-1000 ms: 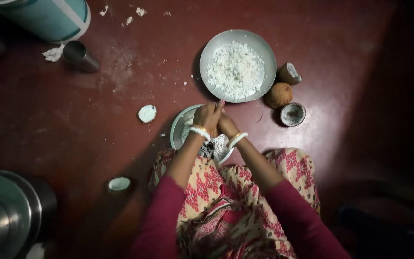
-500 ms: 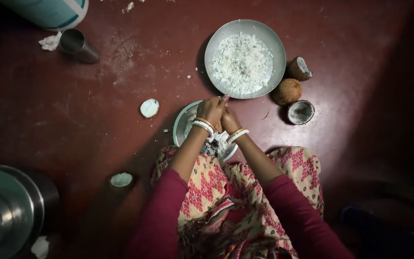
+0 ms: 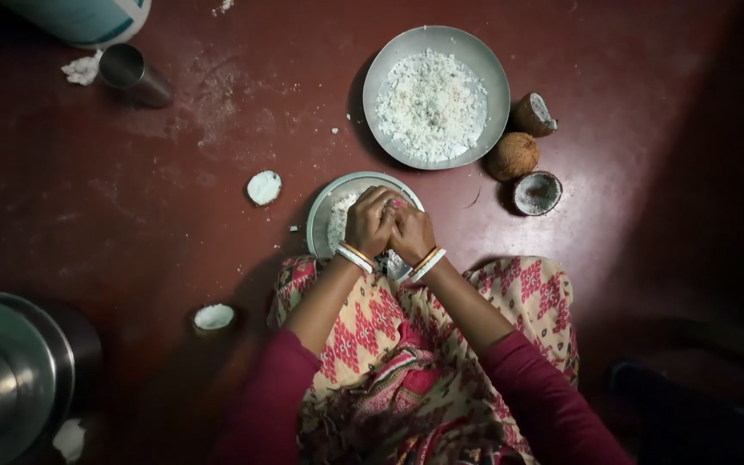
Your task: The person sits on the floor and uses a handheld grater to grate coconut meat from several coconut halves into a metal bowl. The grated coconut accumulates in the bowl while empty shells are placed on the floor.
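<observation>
My left hand point(image 3: 367, 222) and my right hand point(image 3: 412, 232) are pressed together, fingers closed around a small brown coconut piece that they almost fully hide. They hover over a small metal plate point(image 3: 317, 220) with white grated coconut, just in front of my patterned lap. Beyond it lies a larger metal plate point(image 3: 494, 71) heaped with grated coconut point(image 3: 430, 93). White and orange bangles circle both wrists.
Right of the large plate sit a coconut half point(image 3: 533, 114), a brown coconut point(image 3: 512, 155) and an emptied shell half point(image 3: 536, 193). Two white-filled shell pieces point(image 3: 263, 187) point(image 3: 214, 317) lie left. A steel cup point(image 3: 133, 76), a teal container point(image 3: 88, 15) and a steel pot point(image 3: 10, 379) line the left side.
Both hands have drawn back toward my lap, from the small plate's far edge to over its middle, and closed tighter together. The view shifted slightly.
</observation>
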